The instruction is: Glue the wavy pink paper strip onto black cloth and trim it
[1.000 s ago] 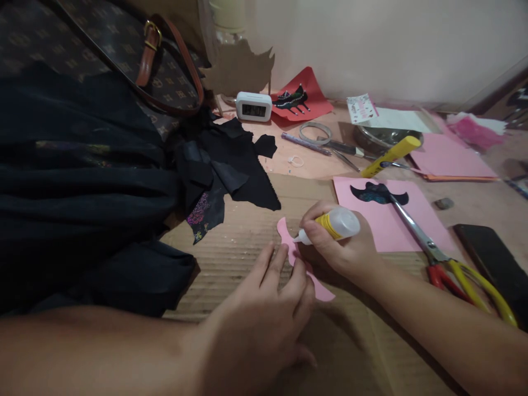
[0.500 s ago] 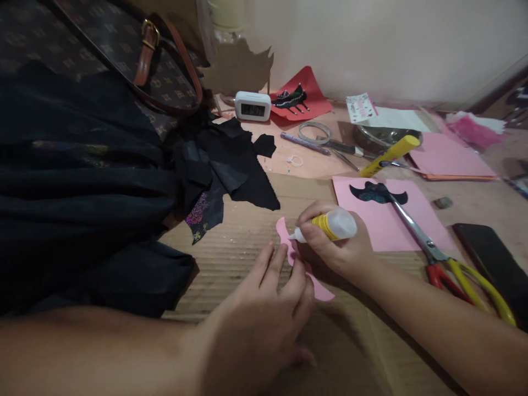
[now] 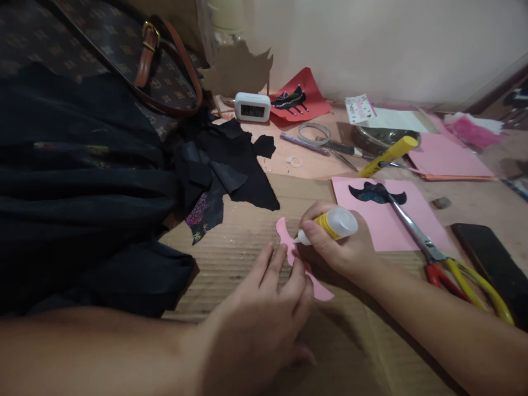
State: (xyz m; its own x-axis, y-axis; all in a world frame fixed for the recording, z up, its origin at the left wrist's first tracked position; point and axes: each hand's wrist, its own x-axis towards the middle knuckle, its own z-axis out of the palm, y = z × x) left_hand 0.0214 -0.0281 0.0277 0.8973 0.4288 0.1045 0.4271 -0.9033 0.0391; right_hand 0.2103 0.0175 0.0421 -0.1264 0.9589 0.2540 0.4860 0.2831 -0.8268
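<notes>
A curvy pink paper cutout (image 3: 320,287) lies on the corrugated cardboard (image 3: 231,236). My left hand (image 3: 264,308) rests over it, fingers stretched out and fingertips pressing the paper down. In my right hand (image 3: 346,247) is a small glue bottle (image 3: 335,223), clear with a yellow label. It is tilted with its white nozzle at the upper part of the cutout; whether the tip touches the paper I cannot tell. To the right, a black moustache-shaped piece (image 3: 373,193) sits on a pink paper sheet (image 3: 355,220), under the tips of scissors (image 3: 429,247) with red and yellow handles.
Black fabric (image 3: 82,198) and scraps (image 3: 243,165) cover the left side. A white digital clock (image 3: 252,107), a red paper (image 3: 307,88), a tape roll (image 3: 314,132), a yellow tube (image 3: 390,155) and a cutter (image 3: 342,147) lie behind. A black phone (image 3: 487,264) is at the right.
My right hand has drawn the glue bottle slightly to the right and down, its nozzle shifting along the cutout. My left hand stays in place.
</notes>
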